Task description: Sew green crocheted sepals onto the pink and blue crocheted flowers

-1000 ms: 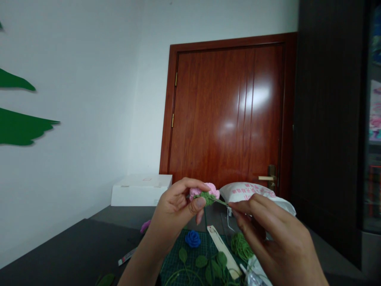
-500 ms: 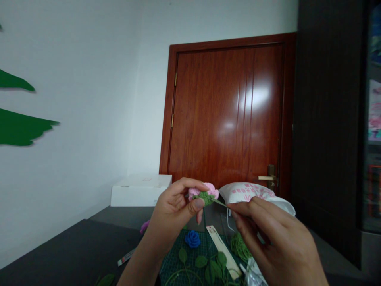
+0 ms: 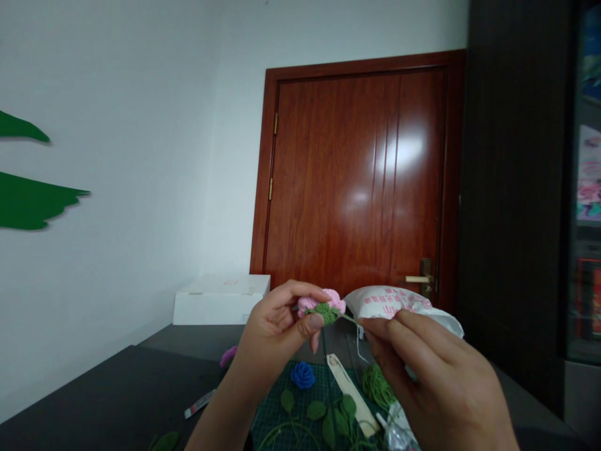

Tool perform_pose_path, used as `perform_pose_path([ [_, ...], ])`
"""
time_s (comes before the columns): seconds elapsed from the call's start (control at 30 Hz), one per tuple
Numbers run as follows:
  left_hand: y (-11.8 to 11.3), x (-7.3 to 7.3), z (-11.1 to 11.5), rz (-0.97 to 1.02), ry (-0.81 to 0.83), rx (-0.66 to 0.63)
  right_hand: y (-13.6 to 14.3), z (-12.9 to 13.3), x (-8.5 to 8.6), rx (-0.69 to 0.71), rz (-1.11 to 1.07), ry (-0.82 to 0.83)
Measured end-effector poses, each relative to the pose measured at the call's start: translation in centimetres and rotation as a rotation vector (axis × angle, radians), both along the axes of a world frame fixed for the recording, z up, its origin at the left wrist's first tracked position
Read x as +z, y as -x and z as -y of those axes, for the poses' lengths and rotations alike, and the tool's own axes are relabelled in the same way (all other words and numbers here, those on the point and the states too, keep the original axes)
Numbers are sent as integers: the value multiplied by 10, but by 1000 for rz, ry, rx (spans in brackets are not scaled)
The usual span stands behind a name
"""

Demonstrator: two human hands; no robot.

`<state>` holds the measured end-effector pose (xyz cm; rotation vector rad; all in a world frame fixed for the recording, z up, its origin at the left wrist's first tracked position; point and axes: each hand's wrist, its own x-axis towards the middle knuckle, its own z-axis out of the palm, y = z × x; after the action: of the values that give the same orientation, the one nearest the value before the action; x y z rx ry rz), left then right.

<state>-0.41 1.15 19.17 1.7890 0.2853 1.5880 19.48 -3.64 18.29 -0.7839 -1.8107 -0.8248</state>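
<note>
My left hand (image 3: 277, 326) is closed around a pink crocheted flower (image 3: 334, 298), pinching its green crocheted base (image 3: 325, 312) between thumb and fingers. The base faces me. From its right side a thin pale length (image 3: 348, 318) runs to my right hand (image 3: 427, 363), whose thumb and forefinger are pinched on its end. Whether it is yarn or a needle I cannot tell. Both hands are raised above the table, and the rest of what the right fingers may cover is hidden.
Below lie a green cutting mat (image 3: 277, 407), a blue rose (image 3: 303, 374), green leaves (image 3: 316, 410), a cream ruler-like strip (image 3: 352, 394) and green yarn (image 3: 377, 387). A utility knife (image 3: 200, 404) is left. Behind stand a white box (image 3: 220, 300) and a white bag (image 3: 385, 302).
The hands keep nearly the same pose. The thin length between flower and right fingers looks slightly different, showing as a single line now. The whole view has shifted a little.
</note>
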Motion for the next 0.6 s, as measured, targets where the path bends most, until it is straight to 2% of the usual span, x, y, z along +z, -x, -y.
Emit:
perform_pose_path([
  [0.27, -2, -3, 0, -4, 3, -58, -1, -3, -2, 26, 6, 41],
  [0.6, -1, 1, 3, 37, 30, -34, 2, 0, -1, 29, 0, 25],
])
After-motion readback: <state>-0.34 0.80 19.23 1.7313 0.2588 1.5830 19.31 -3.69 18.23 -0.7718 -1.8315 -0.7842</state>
